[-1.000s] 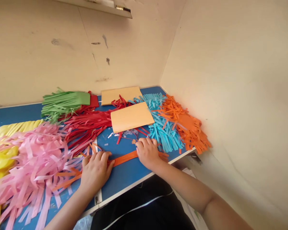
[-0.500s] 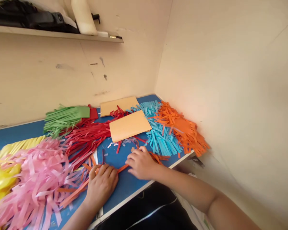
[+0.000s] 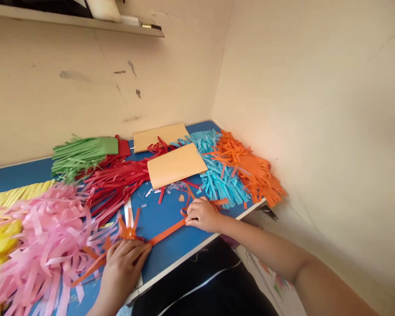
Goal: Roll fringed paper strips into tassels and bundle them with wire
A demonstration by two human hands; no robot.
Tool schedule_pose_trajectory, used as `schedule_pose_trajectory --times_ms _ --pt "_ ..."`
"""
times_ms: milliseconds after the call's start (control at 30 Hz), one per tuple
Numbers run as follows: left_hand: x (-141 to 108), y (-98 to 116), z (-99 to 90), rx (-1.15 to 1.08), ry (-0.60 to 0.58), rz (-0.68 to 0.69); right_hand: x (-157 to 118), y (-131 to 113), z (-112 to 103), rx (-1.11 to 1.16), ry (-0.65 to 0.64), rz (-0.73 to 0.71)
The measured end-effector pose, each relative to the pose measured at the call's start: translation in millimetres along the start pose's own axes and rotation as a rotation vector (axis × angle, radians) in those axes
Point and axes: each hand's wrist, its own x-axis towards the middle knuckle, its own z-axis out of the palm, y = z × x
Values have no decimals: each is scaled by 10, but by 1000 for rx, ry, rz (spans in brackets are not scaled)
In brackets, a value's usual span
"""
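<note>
Orange strip (image 3: 167, 232) runs over the bench (image 3: 161, 259) in front of the nearer tan card (image 3: 177, 166), pinched in the left hand (image 3: 127, 259) and the right hand (image 3: 202, 214). They have just moved farther apart, baring more between them, so it now looks pulled straight.
</note>
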Motion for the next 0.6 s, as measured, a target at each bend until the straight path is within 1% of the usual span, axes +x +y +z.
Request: schedule_pose_trajectory --times_ms 67,133,233,333,433,533,600 --pt "20 27 18 -29 -13 -108 26 -28 -24 52 -23 57" --pt "45 64 32 -33 -31 -194 44 -54 -52 80 -35 81" --pt "77 113 43 -24 -35 -270 62 -82 -91 78 -55 127" --pt "116 144 40 -7 -35 -296 92 -104 -99 47 -84 178" --pt "173 172 28 34 -68 -291 144 -130 -77 -6 -111 229" --pt "236 222 12 133 -136 -271 195 -174 -74 -67 -149 278" --pt "267 268 -4 242 -150 -242 205 -226 -100 -99 -144 302"
